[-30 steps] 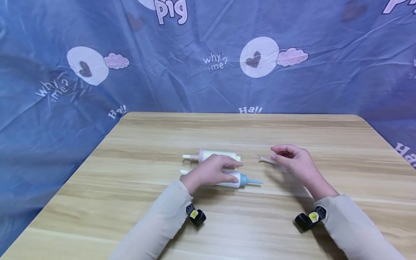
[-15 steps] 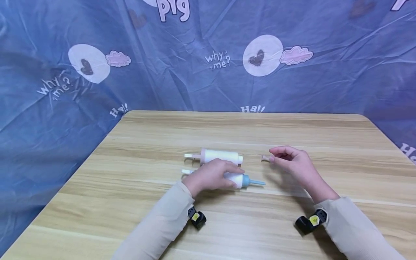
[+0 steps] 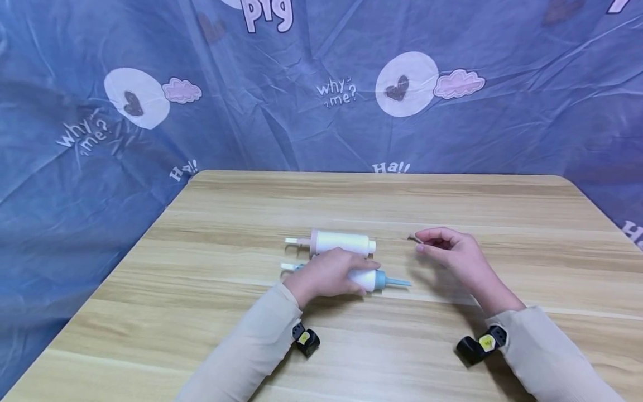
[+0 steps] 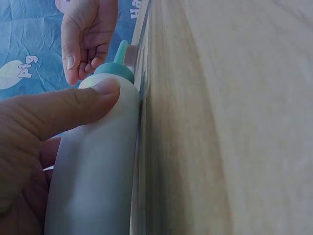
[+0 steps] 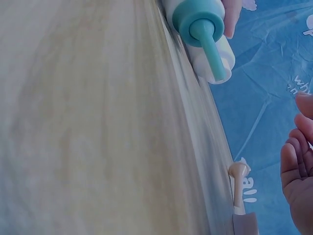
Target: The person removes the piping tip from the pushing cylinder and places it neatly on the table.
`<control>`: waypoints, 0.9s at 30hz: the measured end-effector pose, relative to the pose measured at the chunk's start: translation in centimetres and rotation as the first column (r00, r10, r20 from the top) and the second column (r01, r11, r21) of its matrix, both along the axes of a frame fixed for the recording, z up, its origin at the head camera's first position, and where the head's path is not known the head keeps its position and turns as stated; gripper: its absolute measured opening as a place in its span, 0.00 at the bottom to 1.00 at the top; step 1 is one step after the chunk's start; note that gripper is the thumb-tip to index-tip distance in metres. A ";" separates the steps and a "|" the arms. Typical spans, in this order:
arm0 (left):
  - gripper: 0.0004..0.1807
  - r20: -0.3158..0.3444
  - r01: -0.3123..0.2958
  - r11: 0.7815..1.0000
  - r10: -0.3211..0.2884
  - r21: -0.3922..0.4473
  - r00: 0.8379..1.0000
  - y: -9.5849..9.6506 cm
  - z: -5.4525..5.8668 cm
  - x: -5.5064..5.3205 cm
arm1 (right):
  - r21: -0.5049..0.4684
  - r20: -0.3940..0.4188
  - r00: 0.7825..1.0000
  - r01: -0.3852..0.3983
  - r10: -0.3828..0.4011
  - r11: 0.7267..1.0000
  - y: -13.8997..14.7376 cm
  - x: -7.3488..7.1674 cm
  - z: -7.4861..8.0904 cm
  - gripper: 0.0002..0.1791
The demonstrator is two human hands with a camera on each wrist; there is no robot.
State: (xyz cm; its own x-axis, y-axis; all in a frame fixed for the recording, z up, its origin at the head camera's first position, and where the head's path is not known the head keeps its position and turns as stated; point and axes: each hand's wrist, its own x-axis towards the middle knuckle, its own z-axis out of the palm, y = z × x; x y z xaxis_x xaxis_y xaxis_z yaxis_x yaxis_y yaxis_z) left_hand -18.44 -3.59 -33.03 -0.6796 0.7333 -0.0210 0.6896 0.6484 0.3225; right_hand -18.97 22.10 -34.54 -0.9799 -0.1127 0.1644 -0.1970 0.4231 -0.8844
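My left hand grips a white squeeze bottle with a teal nozzle cap, which points right. The thumb lies along the bottle's side near the cap. Just beyond it, a second white bottle rests on the table, with a pale pink collar at its left end and a bare white neck at its right. My right hand hovers with loosely bent fingers. By its fingertips lies a small pale pink nozzle piece, flared at its tip; in the head view the hand hides most of it.
Wood-grain table carries both bottles and the nozzle piece. A blue printed sheet hangs behind and to the left. Black wrist cameras sit under both cuffs.
The visible end of the nozzle piece has turned away and shows less now beside my right fingertips. The left hand has settled closer onto the teal-capped bottle.
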 end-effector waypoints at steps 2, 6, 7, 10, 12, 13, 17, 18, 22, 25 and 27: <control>0.30 -0.003 -0.012 1.000 0.012 0.000 1.000 -0.1 0.0 0.0 | 0.000 0.000 1.000 -0.004 0.004 1.000 -0.1 0.0 0.0 0.20; 0.30 -0.003 -0.059 0.998 0.059 0.000 0.998 -0.3 0.1 0.2 | -0.001 0.000 1.000 -0.018 0.018 1.000 -0.3 0.2 0.1 0.19; 0.30 -0.002 -0.070 0.998 0.070 0.003 0.998 -0.3 0.2 0.2 | -0.001 0.003 1.000 -0.021 0.021 1.000 -0.4 0.2 0.1 0.19; 0.30 -0.003 -0.081 0.997 0.082 0.014 0.997 -0.4 0.6 0.4 | 0.012 0.014 0.999 -0.033 0.032 0.999 -0.7 0.3 0.2 0.19; 0.30 -0.006 -0.078 0.997 0.078 0.023 0.997 -0.4 1.0 0.5 | 0.029 0.020 0.999 -0.041 0.041 0.999 -0.9 0.4 0.3 0.19; 0.30 -0.011 -0.075 0.997 0.075 0.028 0.997 -0.4 1.1 0.6 | 0.040 0.020 0.999 -0.047 0.046 0.998 -1.0 0.4 0.3 0.18; 0.30 -0.046 -0.062 0.997 0.064 0.038 0.997 -0.3 1.7 0.8 | 0.069 -0.002 0.997 -0.077 0.078 0.995 -1.6 0.7 0.4 0.16; 0.30 -0.058 -0.058 0.998 0.061 0.038 0.996 -0.3 1.9 0.9 | 0.071 -0.006 0.996 -0.086 0.087 0.994 -1.8 0.8 0.4 0.15; 0.30 -0.100 -0.049 0.998 0.054 0.048 0.994 -0.3 2.6 1.2 | 0.058 -0.004 0.991 -0.135 0.135 0.989 -2.5 1.2 0.6 0.15; 0.30 -0.123 -0.040 0.997 0.048 0.068 0.991 -0.3 3.0 1.4 | 0.036 0.013 0.985 -0.173 0.173 0.984 -3.0 1.5 0.8 0.16; 0.31 -0.138 -0.032 0.996 0.043 0.081 0.990 -0.3 3.2 1.5 | 0.018 0.021 0.980 -0.199 0.198 0.980 -3.2 1.8 1.0 0.16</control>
